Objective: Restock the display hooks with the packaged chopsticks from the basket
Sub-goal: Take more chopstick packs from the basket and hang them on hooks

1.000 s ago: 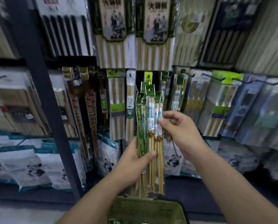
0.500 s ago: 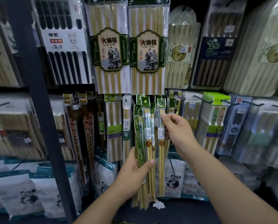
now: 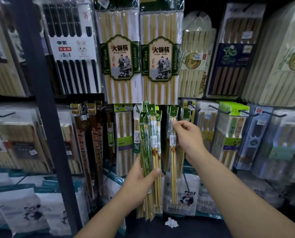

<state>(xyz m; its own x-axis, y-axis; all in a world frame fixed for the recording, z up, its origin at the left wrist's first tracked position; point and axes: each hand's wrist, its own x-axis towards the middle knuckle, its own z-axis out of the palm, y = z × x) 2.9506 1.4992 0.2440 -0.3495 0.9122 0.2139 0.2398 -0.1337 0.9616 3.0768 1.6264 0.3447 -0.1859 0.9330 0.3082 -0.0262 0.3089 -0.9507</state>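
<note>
packaged chopsticks [image 3: 151, 148] in a fanned upright bundle, gripped low by left hand [image 3: 139, 184], thumb across the front, green header cards on top. just right of the bundle and apart from it, one single pack [image 3: 173, 169] pinched near its top between thumb and forefinger of right hand [image 3: 186, 138], hanging straight down before the display row. dark display hooks [image 3: 217, 109] jutting out further right. large hotpot chopstick packs [image 3: 121, 57] above, panda bags [image 3: 186, 194] below, white paper scrap [image 3: 171, 222] on the dark shelf [image 3: 194, 227]
</note>
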